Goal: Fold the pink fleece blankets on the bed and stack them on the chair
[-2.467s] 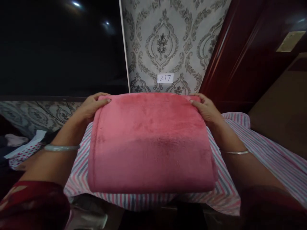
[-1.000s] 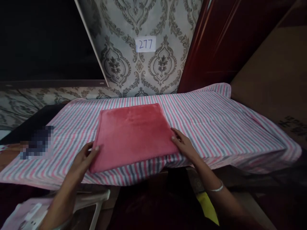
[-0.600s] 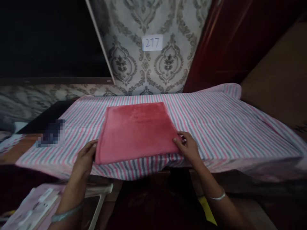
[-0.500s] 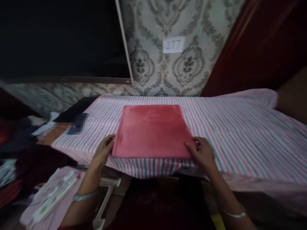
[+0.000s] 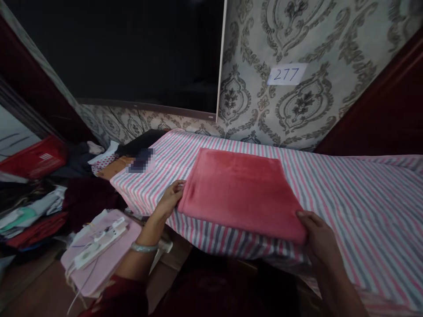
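Dim, diffuse light reaches the folded pink cloth (image 5: pixel 238 189); beyond it, the screen (image 5: pixel 142 53) looks near-black, and left of the cloth a patch (image 5: pixel 140 160) is pixelated.

passable over the striped cloth (image 5: pixel 363 198) right of the folded pink blanket (image 5: pixel 238 189), and behind it as far as the patterned wall (image 5: pixel 257 119). blocked at the back left by the television (image 5: pixel 148 53) above, and near the cloth's left end by a dark pixelated item (image 5: pixel 141 160).

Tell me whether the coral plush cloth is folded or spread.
Folded: the coral plush cloth lies as a compact rectangle with a thick, rounded front edge on the striped sheet.
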`<action>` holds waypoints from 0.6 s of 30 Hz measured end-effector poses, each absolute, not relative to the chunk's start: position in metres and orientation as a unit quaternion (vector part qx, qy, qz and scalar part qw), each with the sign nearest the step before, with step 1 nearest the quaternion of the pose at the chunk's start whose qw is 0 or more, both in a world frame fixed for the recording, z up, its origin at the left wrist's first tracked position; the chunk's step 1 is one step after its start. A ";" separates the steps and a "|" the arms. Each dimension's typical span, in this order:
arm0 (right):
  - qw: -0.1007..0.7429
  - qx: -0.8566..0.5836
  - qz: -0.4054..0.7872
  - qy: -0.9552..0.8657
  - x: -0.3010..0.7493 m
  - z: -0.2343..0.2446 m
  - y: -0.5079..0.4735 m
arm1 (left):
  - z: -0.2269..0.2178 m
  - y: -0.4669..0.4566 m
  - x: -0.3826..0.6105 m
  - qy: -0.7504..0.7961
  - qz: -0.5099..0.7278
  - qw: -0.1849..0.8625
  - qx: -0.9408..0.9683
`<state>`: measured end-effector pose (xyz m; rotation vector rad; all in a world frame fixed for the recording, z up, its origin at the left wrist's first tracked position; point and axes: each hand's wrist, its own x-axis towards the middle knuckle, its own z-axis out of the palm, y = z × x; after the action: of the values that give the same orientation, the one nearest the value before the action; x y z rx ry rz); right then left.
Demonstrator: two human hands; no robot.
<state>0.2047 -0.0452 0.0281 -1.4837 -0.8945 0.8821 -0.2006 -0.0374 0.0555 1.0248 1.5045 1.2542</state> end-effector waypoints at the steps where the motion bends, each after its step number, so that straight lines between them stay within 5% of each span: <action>1: 0.566 -0.623 0.392 -0.372 0.205 0.026 -0.045 | 0.055 -0.037 -0.202 0.597 0.511 0.458 0.416; 11: 0.486 -0.622 0.358 -0.499 0.214 0.034 -0.045 | 0.057 -0.043 -0.213 0.624 0.474 0.406 0.471; 18: 0.565 -0.573 0.416 -0.423 0.210 0.028 -0.040 | 0.052 -0.037 -0.209 0.620 0.482 0.412 0.463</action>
<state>0.2098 -0.0403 0.0282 -1.3478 -0.9962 0.9793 -0.2085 -0.0365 0.0522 1.1639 1.5585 1.2119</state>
